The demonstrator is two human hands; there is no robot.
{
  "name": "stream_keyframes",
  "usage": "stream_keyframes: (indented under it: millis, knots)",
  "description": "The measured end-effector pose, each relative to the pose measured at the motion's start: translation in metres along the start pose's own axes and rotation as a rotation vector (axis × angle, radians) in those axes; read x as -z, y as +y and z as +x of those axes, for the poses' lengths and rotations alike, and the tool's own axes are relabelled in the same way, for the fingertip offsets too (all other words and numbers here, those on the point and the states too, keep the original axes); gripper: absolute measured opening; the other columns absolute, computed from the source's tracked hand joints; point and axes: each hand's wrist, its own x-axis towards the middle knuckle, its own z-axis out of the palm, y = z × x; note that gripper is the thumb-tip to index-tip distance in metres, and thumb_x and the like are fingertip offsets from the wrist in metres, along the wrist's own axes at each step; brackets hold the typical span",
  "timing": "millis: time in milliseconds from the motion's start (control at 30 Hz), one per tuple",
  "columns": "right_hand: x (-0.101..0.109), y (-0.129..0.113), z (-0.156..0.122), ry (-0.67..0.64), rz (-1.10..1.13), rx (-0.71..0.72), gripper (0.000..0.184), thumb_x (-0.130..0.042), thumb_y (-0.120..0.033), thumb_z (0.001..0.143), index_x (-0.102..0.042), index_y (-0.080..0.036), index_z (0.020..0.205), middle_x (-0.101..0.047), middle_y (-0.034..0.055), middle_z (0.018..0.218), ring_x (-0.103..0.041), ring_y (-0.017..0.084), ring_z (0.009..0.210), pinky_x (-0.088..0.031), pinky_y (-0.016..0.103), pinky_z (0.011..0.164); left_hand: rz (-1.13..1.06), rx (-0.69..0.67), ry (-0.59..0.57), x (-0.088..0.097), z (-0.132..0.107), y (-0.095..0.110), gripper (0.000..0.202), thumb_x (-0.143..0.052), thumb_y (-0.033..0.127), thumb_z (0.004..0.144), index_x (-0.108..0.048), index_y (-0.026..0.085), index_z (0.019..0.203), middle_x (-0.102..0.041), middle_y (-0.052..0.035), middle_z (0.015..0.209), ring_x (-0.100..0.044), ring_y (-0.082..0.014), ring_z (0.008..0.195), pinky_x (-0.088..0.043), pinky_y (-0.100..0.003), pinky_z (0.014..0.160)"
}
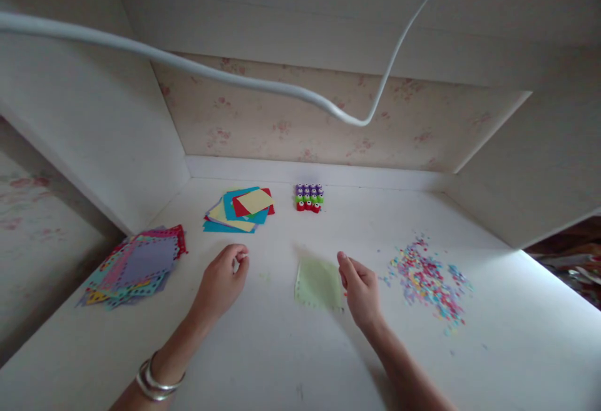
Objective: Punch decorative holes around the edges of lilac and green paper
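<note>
On the white desk before me lies a light green square of paper (318,283) with small cut-outs along its left and bottom edges. My right hand (359,284) is closed beside its right edge, thumb pressed to the curled fingers; whatever is inside is hidden. Left of the paper, my left hand (226,274) hovers with thumb and index finger curled together, and I cannot make out anything between them. A few faint pale green bits (265,275) are on the desk between that hand and the paper. Spread out right of my right hand is a pile of colourful paper confetti (429,283).
Small craft punches (308,198) in purple, green and red stand in rows at the back. Plain coloured papers (246,209) are stacked left of them. Edge-punched sheets (150,259) lie at far left. A white cable (263,84) hangs across above the desk.
</note>
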Motion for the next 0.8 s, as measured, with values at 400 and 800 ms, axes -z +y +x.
stream_keyframes:
  millis: [400,800]
  knots:
    - [-0.004,0.022,0.012,-0.058,-0.34,0.162,0.053,-0.042,-0.057,0.094,-0.057,-0.02,0.058,-0.044,-0.0036,0.047,-0.042,0.013,0.046,-0.03,0.025,0.048,0.054,-0.105,-0.014,0.009,0.001,-0.003,0.021,-0.044,0.029,0.093,-0.064,0.022,0.097,-0.071,-0.0033,0.095,-0.064,-0.0157,0.07,-0.053,-0.029,0.071]
    - [0.014,0.032,0.019,-0.304,-0.783,0.333,0.041,-0.056,-0.05,0.09,-0.065,-0.028,0.124,-0.059,0.0108,0.133,-0.047,0.036,0.126,-0.037,0.055,0.1,0.096,-0.188,-0.217,0.0,-0.006,-0.013,0.019,-0.054,0.025,0.087,-0.068,0.023,0.1,-0.069,-0.0032,0.102,-0.064,-0.0238,0.102,-0.051,-0.04,0.094]
